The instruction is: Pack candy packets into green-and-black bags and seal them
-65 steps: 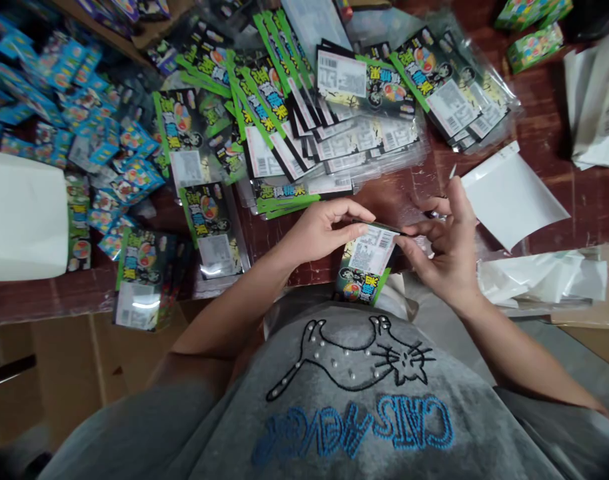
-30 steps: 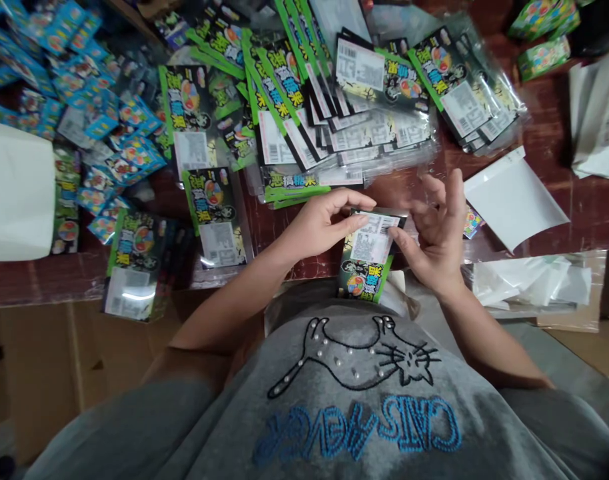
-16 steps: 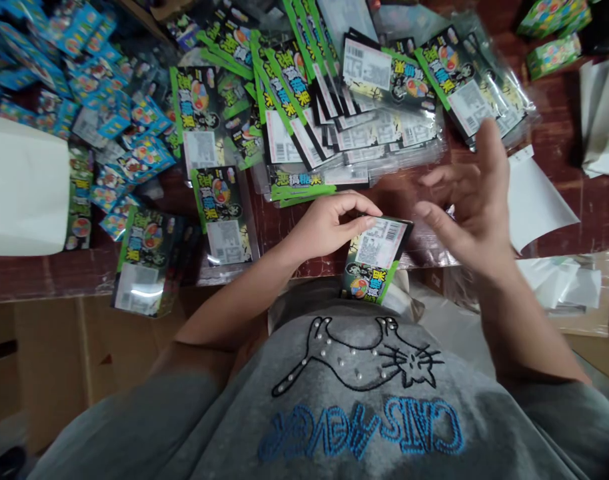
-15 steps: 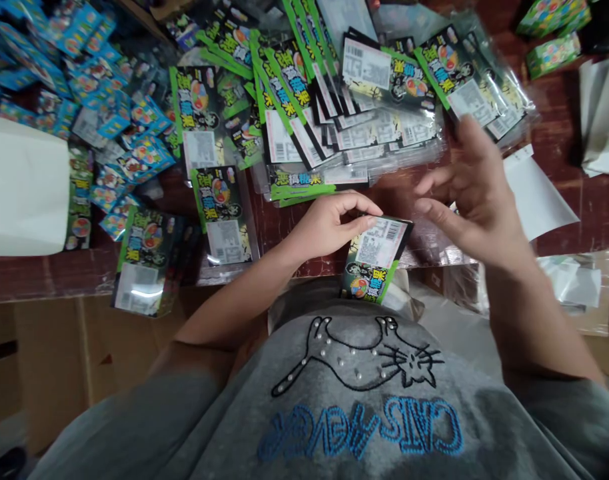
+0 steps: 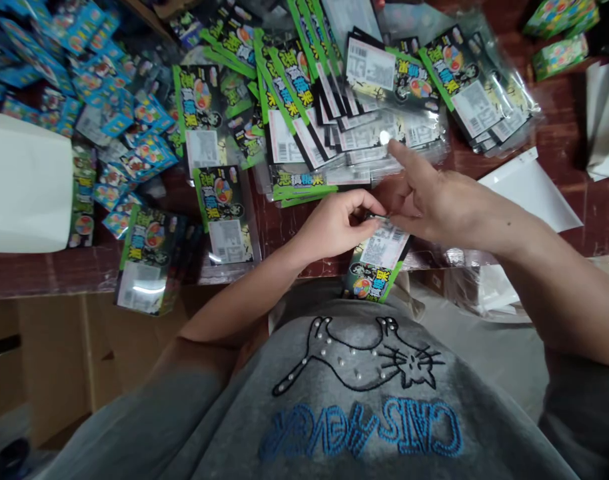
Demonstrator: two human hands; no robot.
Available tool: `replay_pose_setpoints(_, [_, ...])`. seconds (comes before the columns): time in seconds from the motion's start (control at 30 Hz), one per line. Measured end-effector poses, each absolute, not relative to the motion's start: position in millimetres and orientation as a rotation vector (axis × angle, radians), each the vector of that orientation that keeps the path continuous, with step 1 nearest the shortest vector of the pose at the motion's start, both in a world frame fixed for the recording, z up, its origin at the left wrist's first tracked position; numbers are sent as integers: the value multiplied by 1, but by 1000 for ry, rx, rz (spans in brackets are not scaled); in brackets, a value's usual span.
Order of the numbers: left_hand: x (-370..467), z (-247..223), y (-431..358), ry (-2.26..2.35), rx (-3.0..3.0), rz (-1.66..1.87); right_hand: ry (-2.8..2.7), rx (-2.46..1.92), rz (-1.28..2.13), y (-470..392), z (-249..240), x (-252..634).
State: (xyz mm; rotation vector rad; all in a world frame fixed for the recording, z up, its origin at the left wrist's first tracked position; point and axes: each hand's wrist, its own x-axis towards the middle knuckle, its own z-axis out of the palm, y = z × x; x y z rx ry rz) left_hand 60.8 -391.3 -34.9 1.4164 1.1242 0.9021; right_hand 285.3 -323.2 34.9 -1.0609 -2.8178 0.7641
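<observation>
A candy packet [image 5: 372, 273], black and green with a white barcode label, stands tilted at the table's front edge, close to my shirt. My left hand [image 5: 338, 225] pinches its upper edge between thumb and fingers. From the right, my right hand [image 5: 442, 203] reaches the same edge; its index finger points outward while the thumb and the other fingers close at the packet's top corner. The exact fingertip contact is partly hidden. Just beyond both hands lies a heap of similar packets [image 5: 292, 100] in clear plastic sleeves.
Small blue candy packs [image 5: 134, 163] are piled at the left, beside a white container [image 5: 24, 187]. One packet [image 5: 142, 260] overhangs the front edge. Further right are a sleeved packet stack [image 5: 477, 100], a white paper sheet [image 5: 534, 190] and green boxes [image 5: 559, 57].
My right hand has moved left and down from open air to the packet's top edge, its thumb and fingers closing there. My left hand keeps its pinch, nearly still.
</observation>
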Motion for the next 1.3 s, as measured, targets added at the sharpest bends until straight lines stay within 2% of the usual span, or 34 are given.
replay_pose_setpoints(0.1, [59,-33,-394,1108,1387,896,-2771,-1044,435,-346,37,282])
replay_pose_setpoints(0.17, [58,-32,-396,1099,1368,913,-2721,-1022,366,-361,32,281])
replay_pose_setpoints(0.27, [56,-35,-397,1103,1345,913,-2602,-1084,487,-373,19,280])
replay_pose_setpoints(0.5, [41,-38,-397,1130,1332,906,-2127,-1066,1093,-375,-8,270])
replay_pose_setpoints(0.77, [17,-37,-396,1134,1290,953,-2038,-997,1145,-373,-29,274])
replay_pose_setpoints(0.87, [-19,-36,-394,1272,1226,1197,-1790,-1059,1070,-387,-32,292])
replay_pose_setpoints(0.93, [-36,-39,-401,1377,1126,1419,-1571,-1110,1122,-402,-39,296])
replay_pose_setpoints(1.0, [-38,-45,-417,1432,1053,1485,-1379,-1135,1231,-416,-49,291])
replay_pose_setpoints(1.13, [-8,-57,-465,1461,1116,1285,-1129,-1166,1193,-416,-65,269])
replay_pose_setpoints(1.23, [16,-56,-484,1368,1193,1012,-1282,-1146,1132,-398,-65,265])
replay_pose_setpoints(1.3, [26,-54,-480,1327,1188,963,-1466,-1064,1169,-388,-64,266])
